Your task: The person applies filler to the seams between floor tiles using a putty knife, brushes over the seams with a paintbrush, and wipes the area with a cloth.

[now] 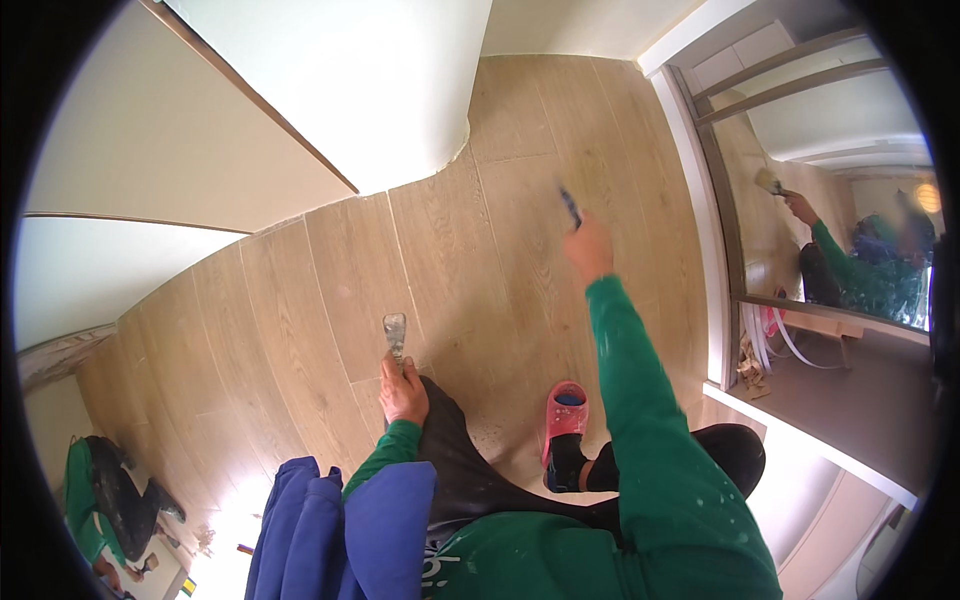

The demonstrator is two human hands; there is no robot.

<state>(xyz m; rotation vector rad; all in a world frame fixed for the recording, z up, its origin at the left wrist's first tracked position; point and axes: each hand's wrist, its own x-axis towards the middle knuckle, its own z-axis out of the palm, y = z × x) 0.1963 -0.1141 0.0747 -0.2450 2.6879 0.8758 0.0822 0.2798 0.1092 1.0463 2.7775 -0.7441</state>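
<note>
My left hand (401, 388) grips a metal putty knife (394, 330) with its blade pointing away from me, near my dark-clad thigh. My right hand (590, 243) is stretched forward over the wood-plank floor (255, 320), closed on a dark brush (568, 202), its tip blurred and seen end-on. In the mirrored panel (830, 240) at the right, that hand's reflection shows pale bristles. The brush points toward the curved foot of a white wall or panel (395, 100), with a thin pale line along its base. My foot wears a pink slipper (563, 395).
Blue cloth (380, 530) hangs at my left side. A white frame (675, 160) and an open compartment (845, 400) with white strips (760, 335) line the right. Cream panels rise at upper left. At lower left, a green-sleeved figure (95, 510), perhaps a reflection, holds a tool.
</note>
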